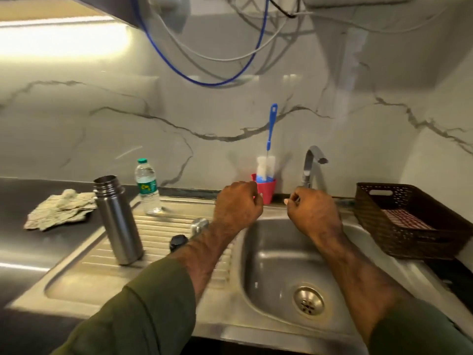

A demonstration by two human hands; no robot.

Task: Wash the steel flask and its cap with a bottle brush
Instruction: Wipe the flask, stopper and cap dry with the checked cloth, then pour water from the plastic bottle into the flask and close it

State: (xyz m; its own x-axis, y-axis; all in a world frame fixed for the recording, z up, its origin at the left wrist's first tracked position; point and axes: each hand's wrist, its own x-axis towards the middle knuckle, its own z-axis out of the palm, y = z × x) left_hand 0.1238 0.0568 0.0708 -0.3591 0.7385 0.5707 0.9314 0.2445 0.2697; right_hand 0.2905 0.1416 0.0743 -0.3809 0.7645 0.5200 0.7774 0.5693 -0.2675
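Observation:
The steel flask (117,219) stands upright and uncapped on the ribbed drainboard, left of my hands. A steel cap piece (199,224) and a black round piece (178,242) lie on the drainboard, partly hidden behind my left forearm. The bottle brush (268,160), with a blue handle and white bristles, stands head-down in a red cup (269,188) against the wall. My left hand (238,204) is curled into a fist just left of the cup, covering its left rim; I cannot tell if it touches. My right hand (313,210) pinches a small metal lever at the base of the tap (311,162).
The sink basin (271,254) with its drain (309,300) lies below my hands; no water runs. A plastic water bottle (148,187) stands behind the flask, and a crumpled cloth (60,210) lies at the left. A brown basket (409,221) sits at the right.

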